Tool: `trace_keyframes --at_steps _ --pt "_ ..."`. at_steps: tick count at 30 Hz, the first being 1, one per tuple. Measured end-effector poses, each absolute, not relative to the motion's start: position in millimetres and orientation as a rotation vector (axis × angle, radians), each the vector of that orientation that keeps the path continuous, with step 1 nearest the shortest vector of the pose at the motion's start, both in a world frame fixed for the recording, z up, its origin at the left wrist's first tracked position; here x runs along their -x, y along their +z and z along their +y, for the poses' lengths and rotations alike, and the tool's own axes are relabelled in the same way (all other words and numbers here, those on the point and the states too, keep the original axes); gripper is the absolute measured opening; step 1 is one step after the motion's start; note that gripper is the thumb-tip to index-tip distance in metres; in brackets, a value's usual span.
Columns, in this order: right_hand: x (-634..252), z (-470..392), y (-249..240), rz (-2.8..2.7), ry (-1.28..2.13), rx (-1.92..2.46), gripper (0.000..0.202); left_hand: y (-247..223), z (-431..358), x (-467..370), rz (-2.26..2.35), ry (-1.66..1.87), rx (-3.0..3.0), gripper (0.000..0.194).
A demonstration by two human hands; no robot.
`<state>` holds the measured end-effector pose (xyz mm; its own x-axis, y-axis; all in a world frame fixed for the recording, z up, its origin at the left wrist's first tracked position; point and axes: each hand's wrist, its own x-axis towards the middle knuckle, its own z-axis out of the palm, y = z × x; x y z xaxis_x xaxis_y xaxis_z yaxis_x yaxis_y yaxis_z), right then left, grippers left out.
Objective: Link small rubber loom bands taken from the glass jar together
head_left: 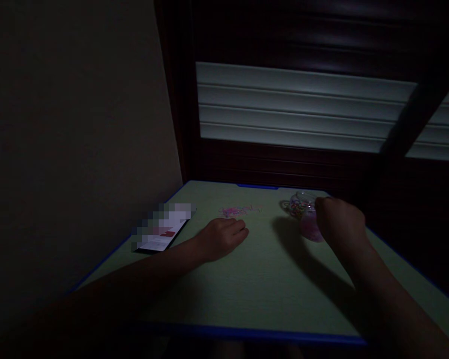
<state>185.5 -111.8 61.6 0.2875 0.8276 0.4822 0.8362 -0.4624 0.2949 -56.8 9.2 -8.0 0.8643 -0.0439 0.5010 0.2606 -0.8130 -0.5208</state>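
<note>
On the tabletop, my left hand (pixel 224 239) rests with its fingers curled in and together; whatever they hold, if anything, is hidden. Just beyond it lies a loose scatter of thin pink and multicoloured strands (pixel 234 211), which look like small rubber bands. My right hand (pixel 338 217) is closed, raised at the rim of a clear jar (pixel 311 227) with pink contents. Its fingertips are turned away, so what they pinch cannot be made out. Behind that jar is a second clear container (pixel 298 205) with mixed-colour, band-like pieces in or around it.
A phone or tablet (pixel 164 234) with a lit screen, partly pixelated, lies at the left of the pale green table (pixel 247 294), which has a blue edge. A plain wall (pixel 78 99) stands on the left, and dark panelling with pale slats (pixel 292 109) rises behind. The light is dim.
</note>
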Motion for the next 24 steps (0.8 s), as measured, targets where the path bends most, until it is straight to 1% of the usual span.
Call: trace_keyframes --at_steps 6,11,18,21,24 --pt "-187.0 -111.1 62.1 -1.566 -0.770 2.619 0.023 -8.6 10.1 57.4 -0.164 -0.692 2.446 0.011" --pt "-187.1 -111.0 62.0 -1.581 -0.787 2.606 0.024 -7.5 9.5 58.1 -0.156 -0.682 2.450 0.012" --pt "-184.8 -111.5 62.9 -1.577 -0.769 2.617 0.019 -7.2 9.3 57.7 -0.158 -0.681 2.449 0.014" --pt "-182.1 -110.6 62.9 -1.653 -0.843 2.549 0.016 -6.9 9.3 57.4 -0.176 -0.676 2.455 0.013" --pt "-175.5 -106.6 58.7 -1.837 -0.835 2.392 0.016 -6.0 9.0 57.1 -0.195 -0.661 2.467 0.014"
